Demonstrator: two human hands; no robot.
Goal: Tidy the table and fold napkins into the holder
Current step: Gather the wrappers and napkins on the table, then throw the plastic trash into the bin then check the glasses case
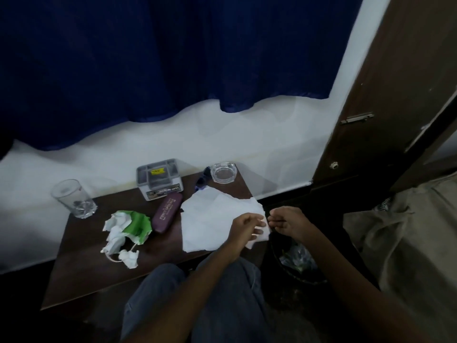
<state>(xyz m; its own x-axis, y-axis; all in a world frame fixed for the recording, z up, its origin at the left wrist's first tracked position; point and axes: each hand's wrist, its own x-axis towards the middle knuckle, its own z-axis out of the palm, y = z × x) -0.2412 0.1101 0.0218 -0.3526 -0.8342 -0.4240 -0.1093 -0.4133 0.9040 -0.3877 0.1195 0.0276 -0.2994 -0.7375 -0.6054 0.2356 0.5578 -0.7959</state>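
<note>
A white napkin (210, 219) lies spread out on the right half of the dark wooden table (94, 266). My left hand (243, 227) holds its right edge, fingers curled over the paper. My right hand (286, 222) hovers just off the table's right edge, fingers curled, its fingertips at the napkin's corner; whether it pinches the paper is unclear. The grey napkin holder (158, 178) stands at the back of the table. Crumpled white and green paper (126, 231) lies on the left half.
A drinking glass (73, 199) stands at the back left corner and a glass ashtray (223, 172) at the back right. A maroon spectacle case (167, 212) lies beside the napkin. A dark waste bin (294, 261) with rubbish sits on the floor right of the table.
</note>
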